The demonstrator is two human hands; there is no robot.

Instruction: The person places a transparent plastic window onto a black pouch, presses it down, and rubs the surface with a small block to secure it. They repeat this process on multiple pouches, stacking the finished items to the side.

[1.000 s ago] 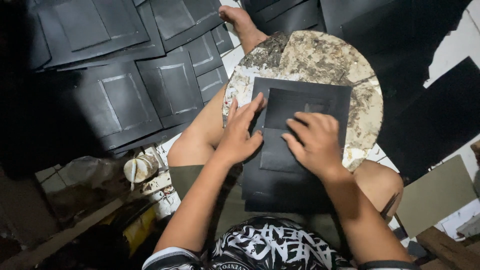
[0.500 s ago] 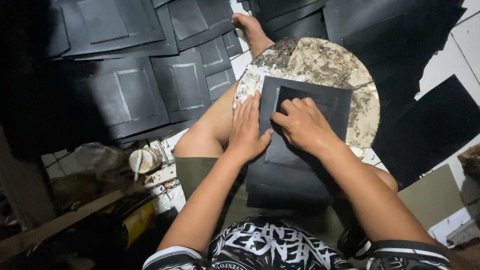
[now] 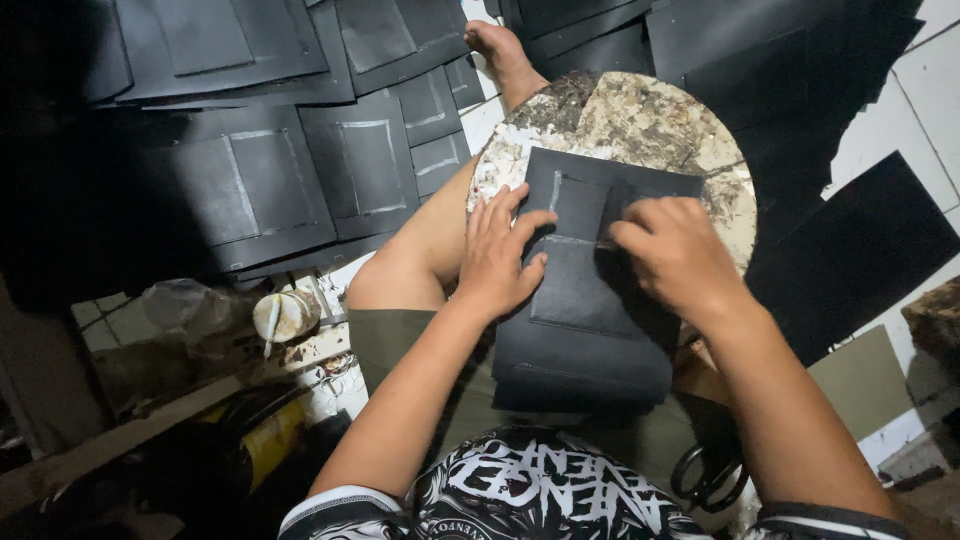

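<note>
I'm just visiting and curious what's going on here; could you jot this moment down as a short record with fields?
Setting: person seated on a tiled floor, round mottled board on the lap
Left hand: flat on a black sheet, pressing its left side
Right hand: fingertips pinched at a smaller black patch on the sheet
Nearby left: finished black panels laid overlapping
Also: small glue pot, scissors by the right knee

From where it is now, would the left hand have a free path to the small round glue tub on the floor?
Probably yes: the left hand rests flat on the black sheet, holding nothing, and no obstacle shows before the tub.
</note>
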